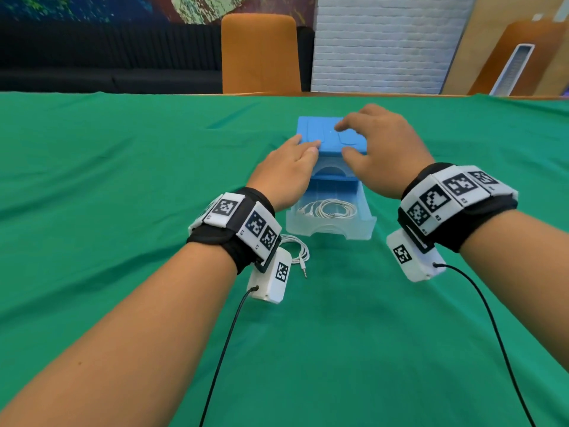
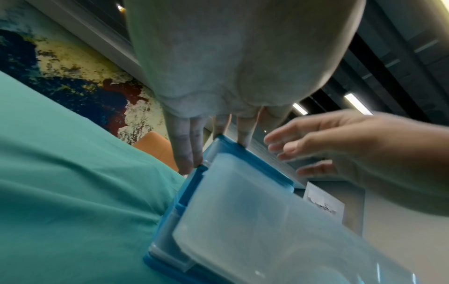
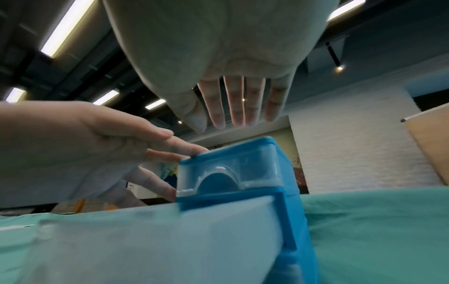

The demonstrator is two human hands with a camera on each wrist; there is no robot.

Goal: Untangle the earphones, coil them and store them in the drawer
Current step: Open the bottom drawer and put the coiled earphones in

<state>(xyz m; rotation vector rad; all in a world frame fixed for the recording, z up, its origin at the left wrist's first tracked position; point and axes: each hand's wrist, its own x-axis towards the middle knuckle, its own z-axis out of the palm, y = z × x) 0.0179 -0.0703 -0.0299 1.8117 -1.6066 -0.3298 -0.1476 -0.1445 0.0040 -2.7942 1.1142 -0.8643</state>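
A small blue drawer unit point(image 1: 320, 131) stands on the green cloth. Its clear lower drawer point(image 1: 331, 231) is pulled out toward me, and a coiled white pair of earphones point(image 1: 334, 208) lies inside. My left hand point(image 1: 295, 155) rests with straight fingers on the unit's top left edge and side. In the right wrist view the left hand point(image 3: 155, 146) touches that corner of the unit point(image 3: 286, 173). My right hand point(image 1: 369, 140) hovers just over the unit's top, fingers straight and holding nothing point(image 3: 233, 107). The upper drawer point(image 3: 257, 169) is closed.
A second coiled white earphone cable point(image 1: 297, 251) with its jack plug lies on the cloth point(image 1: 92, 180) just under my left wrist. An orange chair point(image 1: 260, 53) stands beyond the table's far edge. Black cables hang from both wrist cameras.
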